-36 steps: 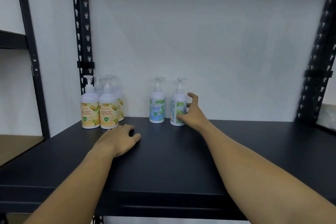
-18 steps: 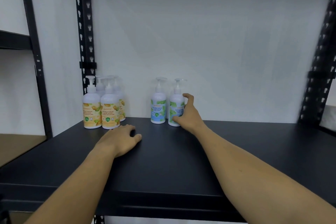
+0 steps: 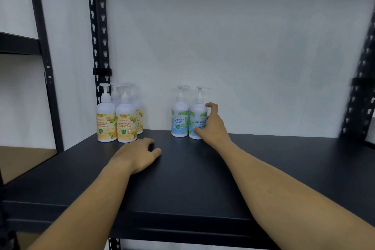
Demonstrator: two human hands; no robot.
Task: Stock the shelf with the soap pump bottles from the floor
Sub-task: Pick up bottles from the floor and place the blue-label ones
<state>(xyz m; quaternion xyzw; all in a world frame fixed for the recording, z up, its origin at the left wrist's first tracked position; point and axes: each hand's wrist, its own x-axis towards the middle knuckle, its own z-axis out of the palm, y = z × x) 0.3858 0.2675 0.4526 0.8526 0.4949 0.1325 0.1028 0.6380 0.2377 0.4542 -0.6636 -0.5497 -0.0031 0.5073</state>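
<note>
Held bottle: mint soap pump bottle [image 3: 197,116], upright at the back of the black shelf [image 3: 203,178], touching a second mint bottle [image 3: 179,117] on its left.
Right hand [image 3: 212,126]: thumb and fingers curled round the held bottle's body.
Left hand [image 3: 138,155]: palm down on the shelf, fingers relaxed, holding nothing.
Yellow-label bottles [image 3: 121,119]: cluster upright by the left upright post [image 3: 98,26], well apart from the mint pair.

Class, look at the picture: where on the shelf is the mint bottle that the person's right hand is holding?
In the head view, the held mint bottle stands at the shelf's back, near centre, touching the other mint bottle on its left, the right hand gripping it.
</note>
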